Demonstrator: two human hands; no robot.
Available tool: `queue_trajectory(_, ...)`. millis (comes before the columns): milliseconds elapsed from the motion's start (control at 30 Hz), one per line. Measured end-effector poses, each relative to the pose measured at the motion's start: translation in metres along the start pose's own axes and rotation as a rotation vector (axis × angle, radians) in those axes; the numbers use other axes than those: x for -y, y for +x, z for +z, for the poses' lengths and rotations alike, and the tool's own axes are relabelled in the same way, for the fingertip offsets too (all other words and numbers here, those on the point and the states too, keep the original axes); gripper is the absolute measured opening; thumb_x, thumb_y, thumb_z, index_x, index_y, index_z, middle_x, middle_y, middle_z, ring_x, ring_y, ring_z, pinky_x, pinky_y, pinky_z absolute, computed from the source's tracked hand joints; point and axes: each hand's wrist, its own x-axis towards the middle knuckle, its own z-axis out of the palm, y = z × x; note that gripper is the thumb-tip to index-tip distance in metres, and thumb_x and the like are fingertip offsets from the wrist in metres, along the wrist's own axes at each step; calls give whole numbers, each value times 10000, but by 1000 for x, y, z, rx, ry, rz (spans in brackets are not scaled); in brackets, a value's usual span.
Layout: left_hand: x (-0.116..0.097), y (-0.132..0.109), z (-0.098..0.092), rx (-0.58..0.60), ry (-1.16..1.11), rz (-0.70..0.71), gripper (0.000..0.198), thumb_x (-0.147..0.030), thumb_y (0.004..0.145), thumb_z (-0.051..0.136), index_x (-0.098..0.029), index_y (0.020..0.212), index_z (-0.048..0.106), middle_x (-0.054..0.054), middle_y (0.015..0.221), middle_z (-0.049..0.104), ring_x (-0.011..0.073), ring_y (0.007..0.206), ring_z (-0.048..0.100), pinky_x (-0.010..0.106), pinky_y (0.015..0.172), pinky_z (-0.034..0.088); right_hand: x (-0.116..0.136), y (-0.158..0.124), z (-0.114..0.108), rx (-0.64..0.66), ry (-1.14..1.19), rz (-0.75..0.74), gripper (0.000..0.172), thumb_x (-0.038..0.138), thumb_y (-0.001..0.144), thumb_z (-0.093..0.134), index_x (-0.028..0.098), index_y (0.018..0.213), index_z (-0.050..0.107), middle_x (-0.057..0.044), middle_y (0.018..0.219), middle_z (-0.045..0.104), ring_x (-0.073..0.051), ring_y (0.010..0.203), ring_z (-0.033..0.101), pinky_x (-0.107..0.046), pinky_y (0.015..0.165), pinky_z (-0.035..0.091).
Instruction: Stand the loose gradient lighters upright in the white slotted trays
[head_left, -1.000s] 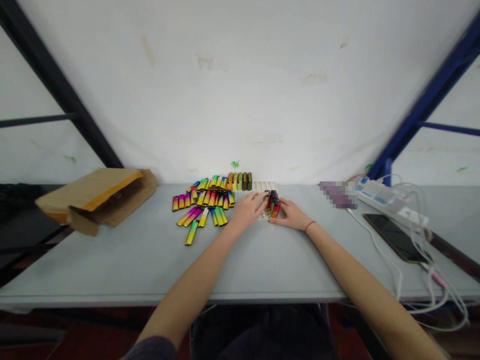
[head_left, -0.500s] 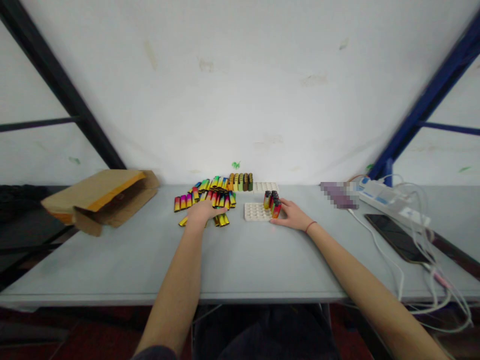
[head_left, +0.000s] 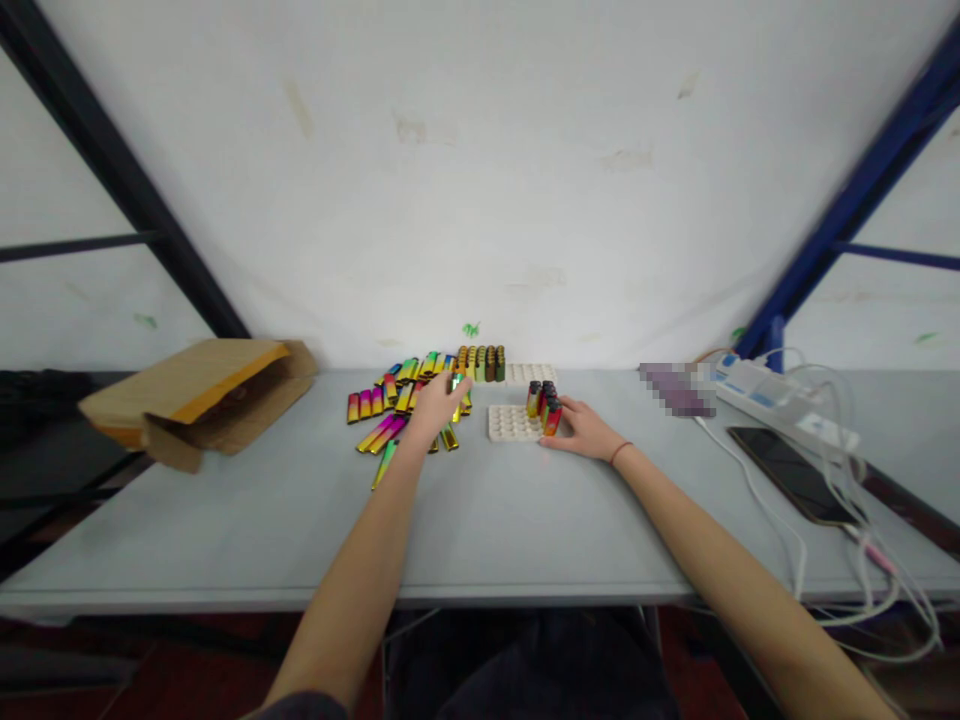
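Note:
A heap of rainbow-coloured lighters (head_left: 390,405) lies on the grey table (head_left: 480,520) near the back wall. My left hand (head_left: 435,408) hovers over the heap's right side, fingers closed on one lighter (head_left: 456,383) lifted off the pile. A white slotted tray (head_left: 511,423) sits to the right of the heap, with several lighters (head_left: 545,403) standing upright in its right end. My right hand (head_left: 583,428) rests against that end of the tray, fingers curled by the standing lighters.
A second white tray (head_left: 531,373) with a row of upright lighters (head_left: 480,362) stands at the wall. An open cardboard box (head_left: 187,395) lies at the left. At the right are a power strip (head_left: 780,405), cables and a black phone (head_left: 787,473).
My left hand went from the tray to the heap, closed on a lighter, and has now lifted it up and to the right. The right hand stayed at the tray.

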Motion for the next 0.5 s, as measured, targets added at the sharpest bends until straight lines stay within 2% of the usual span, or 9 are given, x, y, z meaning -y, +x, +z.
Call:
queue_trajectory(67, -5, -4, 17, 64, -343, -69, 281, -468, 861, 686, -218, 920, 571, -21, 733, 606, 125, 552, 623, 220, 548, 482, -1, 0, 1, -4, -1, 2, 683, 682, 843, 689, 167, 1291, 667, -200, 1380, 622, -389, 1254, 601, -536, 1077, 485)
queue_trajectory(167, -12, -12, 36, 87, -562, -114, 293, -506, 921, 622, -238, 976, 516, -71, 702, 538, 59, 429, 497, 188, 465, 410, -1, 0, 2, -8, 2, -2, 684, 684, 846, 684, 178, 1305, 658, -193, 1370, 627, -385, 1227, 614, -537, 1063, 494)
queue_trajectory(267, -16, -18, 44, 73, -661, -124, 332, -549, 929, 604, -236, 929, 491, -102, 580, 428, 58, 405, 412, 174, 429, 329, -1, 1, 1, -3, -2, -8, 684, 684, 848, 682, 170, 1298, 662, -197, 1385, 618, -380, 1244, 607, -526, 1076, 489)
queue_trajectory(333, -16, -19, 47, 86, -724, -182, 417, -631, 914, 570, -224, 855, 498, -108, 514, 356, 67, 393, 359, 182, 415, 299, 0, 1, 1, 0, -4, -6, 688, 682, 849, 684, 163, 1300, 663, -201, 1403, 608, -380, 1270, 594, -520, 1090, 483)
queue_trajectory(433, -14, -17, 52, 129, -774, -251, 583, -758, 897, 448, -218, 676, 471, -77, 466, 341, 80, 389, 345, 207, 405, 305, 0, 0, 0, -3, -3, -1, 704, 685, 843, 689, 164, 1314, 658, -201, 1406, 611, -384, 1270, 598, -527, 1096, 481)
queue_trajectory(500, -11, -15, 56, 107, -786, -235, 634, -776, 902, 386, -226, 589, 422, -53, 459, 358, 88, 405, 382, 215, 427, 343, 0, 0, 1, -13, -2, 0, 710, 691, 836, 691, 170, 1317, 658, -199, 1406, 613, -389, 1265, 602, -538, 1096, 481)
